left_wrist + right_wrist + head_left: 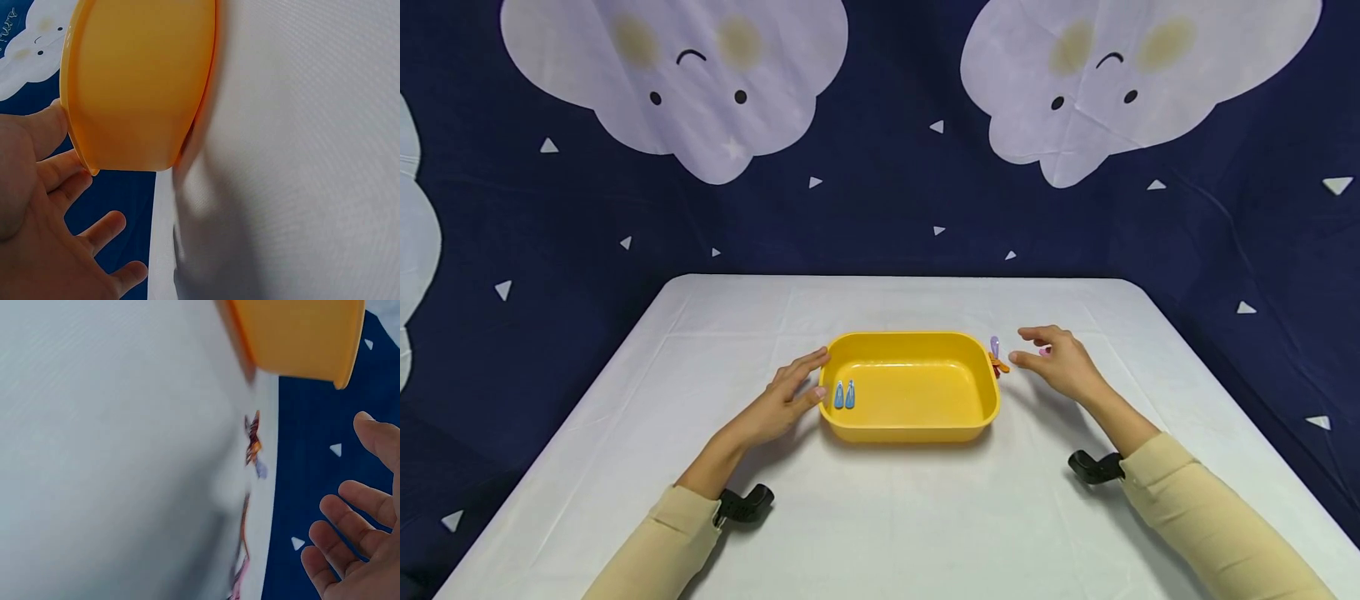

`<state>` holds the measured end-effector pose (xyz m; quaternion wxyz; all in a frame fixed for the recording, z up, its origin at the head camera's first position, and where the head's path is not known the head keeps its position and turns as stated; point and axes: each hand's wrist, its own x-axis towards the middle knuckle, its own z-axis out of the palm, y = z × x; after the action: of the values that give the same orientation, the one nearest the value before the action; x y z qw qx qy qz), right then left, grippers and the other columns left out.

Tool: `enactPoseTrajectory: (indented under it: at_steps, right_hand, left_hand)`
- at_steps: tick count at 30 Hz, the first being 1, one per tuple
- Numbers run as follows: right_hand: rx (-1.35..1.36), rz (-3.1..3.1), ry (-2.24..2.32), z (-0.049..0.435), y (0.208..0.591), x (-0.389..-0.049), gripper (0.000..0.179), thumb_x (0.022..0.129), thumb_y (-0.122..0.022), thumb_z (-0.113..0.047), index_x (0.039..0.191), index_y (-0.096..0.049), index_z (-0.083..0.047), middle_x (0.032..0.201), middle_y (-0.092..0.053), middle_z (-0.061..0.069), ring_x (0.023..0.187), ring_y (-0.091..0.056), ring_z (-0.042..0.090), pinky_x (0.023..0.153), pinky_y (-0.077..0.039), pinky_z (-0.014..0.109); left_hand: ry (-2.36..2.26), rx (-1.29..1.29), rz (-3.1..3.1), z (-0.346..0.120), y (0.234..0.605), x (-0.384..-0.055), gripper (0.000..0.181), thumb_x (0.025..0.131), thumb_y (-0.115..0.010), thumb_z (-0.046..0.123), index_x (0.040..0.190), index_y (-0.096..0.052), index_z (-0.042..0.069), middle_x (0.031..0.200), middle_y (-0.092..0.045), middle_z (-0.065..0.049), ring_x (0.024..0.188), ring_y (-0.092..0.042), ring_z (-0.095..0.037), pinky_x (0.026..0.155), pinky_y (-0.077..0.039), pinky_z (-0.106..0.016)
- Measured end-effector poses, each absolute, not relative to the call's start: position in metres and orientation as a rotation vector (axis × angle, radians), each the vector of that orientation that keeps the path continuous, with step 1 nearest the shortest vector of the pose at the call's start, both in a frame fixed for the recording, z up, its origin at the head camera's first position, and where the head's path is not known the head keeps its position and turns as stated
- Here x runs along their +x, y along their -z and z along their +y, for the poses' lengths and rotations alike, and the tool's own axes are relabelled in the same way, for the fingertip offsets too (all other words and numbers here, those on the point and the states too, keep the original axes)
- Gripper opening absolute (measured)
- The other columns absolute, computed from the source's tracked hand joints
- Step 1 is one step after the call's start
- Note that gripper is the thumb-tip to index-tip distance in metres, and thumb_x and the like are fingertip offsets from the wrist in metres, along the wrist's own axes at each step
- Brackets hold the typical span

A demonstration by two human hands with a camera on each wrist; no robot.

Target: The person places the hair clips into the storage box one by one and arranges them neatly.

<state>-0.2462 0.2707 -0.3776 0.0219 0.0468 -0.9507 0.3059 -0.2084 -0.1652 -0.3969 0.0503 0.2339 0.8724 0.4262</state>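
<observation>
A yellow plastic basin (pixel 910 434) stands on the table, with two blue snap hair clips (pixel 850 394) side by side at its left end. At that end my left hand (pixel 784 396) touches the rim with its thumb and foremost fingers; the other fingers (pixel 103 232) spread loosely outside. My right hand (pixel 1060 362) hovers right of the basin, thumb and fingers apart with nothing between them. Between it and the basin lies a small cluster of clips, with a purple clip (pixel 995 346) and an orange clip (pixel 1000 363). Something pink (pixel 1045 352) shows partly behind the right hand.
A white cloth covers the table (pixel 895 508). Behind it hangs a dark blue backdrop (pixel 880 225) with clouds and small white triangles. Each wrist carries a black camera mount, one (pixel 747 503) at the left sleeve and another (pixel 1094 467) at the right.
</observation>
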Motion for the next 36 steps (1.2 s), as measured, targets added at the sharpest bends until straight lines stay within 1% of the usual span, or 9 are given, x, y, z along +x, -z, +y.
enactPoseTrajectory:
  at_steps: [6,13,22,29,31,33,36]
  right_hand:
    - [0.141,-2.938,-0.936,0.28,0.387,-0.247,0.058,0.087,-0.066,-0.038,0.131,-0.053,-0.002,0.133,-0.052,0.024,0.119,-0.049,0.042,0.098,-0.041,0.057]
    - [0.156,-2.938,-0.945,0.288,0.395,-0.249,0.06,0.087,-0.066,-0.038,0.131,-0.053,0.001,0.132,-0.053,0.025,0.12,-0.049,0.044,0.098,-0.04,0.058]
    - [0.178,-2.945,-0.94,0.297,0.403,-0.252,0.064,0.085,-0.068,-0.04,0.129,-0.053,0.004,0.128,-0.056,0.026,0.118,-0.051,0.044,0.099,-0.04,0.057]
    - [0.168,-2.958,-0.927,0.301,0.407,-0.252,0.064,0.085,-0.068,-0.04,0.128,-0.053,0.005,0.126,-0.058,0.027,0.116,-0.053,0.042,0.098,-0.042,0.054]
    - [0.152,-2.977,-0.918,0.302,0.408,-0.252,0.063,0.085,-0.068,-0.039,0.128,-0.053,0.005,0.124,-0.06,0.026,0.113,-0.055,0.041,0.096,-0.044,0.053]
    - [0.132,-3.0,-0.9,0.303,0.409,-0.252,0.061,0.086,-0.068,-0.038,0.127,-0.054,0.004,0.12,-0.062,0.024,0.108,-0.056,0.038,0.09,-0.047,0.048]
    - [0.1,-3.029,-0.871,0.304,0.411,-0.251,0.059,0.086,-0.068,-0.037,0.127,-0.055,0.003,0.112,-0.065,0.02,0.1,-0.054,0.031,0.081,-0.044,0.038]
  left_hand:
    - [-1.302,0.723,2.654,-0.164,0.398,-0.209,0.053,0.098,-0.049,0.029,0.146,-0.034,0.011,0.158,-0.022,-0.003,0.141,-0.019,-0.034,0.112,-0.015,-0.064]
    - [-1.31,0.739,2.662,-0.165,0.4,-0.21,0.052,0.099,-0.048,0.028,0.146,-0.034,0.01,0.158,-0.023,-0.005,0.141,-0.019,-0.035,0.112,-0.014,-0.064]
    - [-1.294,0.72,2.664,-0.164,0.4,-0.209,0.051,0.099,-0.048,0.027,0.146,-0.034,0.012,0.158,-0.022,-0.003,0.141,-0.019,-0.034,0.112,-0.016,-0.064]
    - [-1.302,0.726,2.665,-0.164,0.401,-0.21,0.053,0.098,-0.049,0.029,0.146,-0.034,0.012,0.158,-0.022,-0.003,0.141,-0.019,-0.035,0.112,-0.016,-0.064]
    - [-1.3,0.73,2.666,-0.164,0.401,-0.21,0.053,0.098,-0.049,0.03,0.146,-0.034,0.012,0.158,-0.022,-0.004,0.141,-0.019,-0.035,0.112,-0.016,-0.064]
    - [-1.301,0.731,2.664,-0.164,0.4,-0.209,0.053,0.098,-0.049,0.03,0.146,-0.034,0.012,0.158,-0.022,-0.003,0.141,-0.019,-0.035,0.112,-0.016,-0.064]
    - [-1.302,0.731,2.664,-0.164,0.4,-0.21,0.052,0.098,-0.049,0.028,0.146,-0.034,0.012,0.158,-0.022,-0.004,0.141,-0.019,-0.035,0.112,-0.016,-0.064]
